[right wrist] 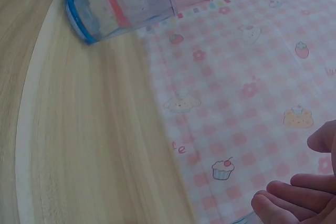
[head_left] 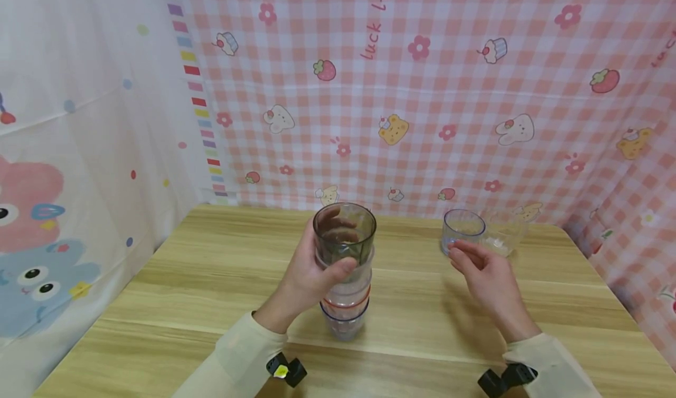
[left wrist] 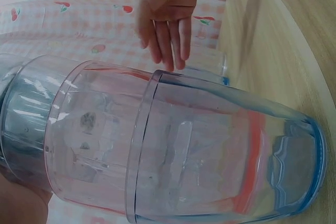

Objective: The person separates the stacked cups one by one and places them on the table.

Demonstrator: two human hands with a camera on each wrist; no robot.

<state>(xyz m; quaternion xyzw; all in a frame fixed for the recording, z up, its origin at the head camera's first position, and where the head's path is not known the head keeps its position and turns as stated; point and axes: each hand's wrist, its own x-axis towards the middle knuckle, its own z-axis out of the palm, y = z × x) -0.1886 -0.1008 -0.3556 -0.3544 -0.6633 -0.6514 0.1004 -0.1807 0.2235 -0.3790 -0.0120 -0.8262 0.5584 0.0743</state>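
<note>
A tall stack of nested clear plastic cups stands upright on the table, with a dark-tinted cup (head_left: 365, 232) on top. Lower down are a red-rimmed cup (head_left: 345, 306) and, at the bottom, a blue-rimmed cup (left wrist: 210, 150). My left hand (head_left: 308, 272) grips the upper part of the stack, thumb in front and fingers round the back. Its fingers show through the dark plastic. To the right, my right hand (head_left: 488, 277) holds nothing, its fingers loosely extended. The fingertips overlap a separate short blue-rimmed cup (head_left: 463, 222) in the head view.
Behind the right hand, a clear cup (head_left: 504, 233) stands next to the short blue-rimmed one, near the back of the wooden table (head_left: 211, 257). A pink checked cloth (head_left: 338, 104) hangs just past the back edge, and a white printed cloth (head_left: 105, 116) hangs at the left.
</note>
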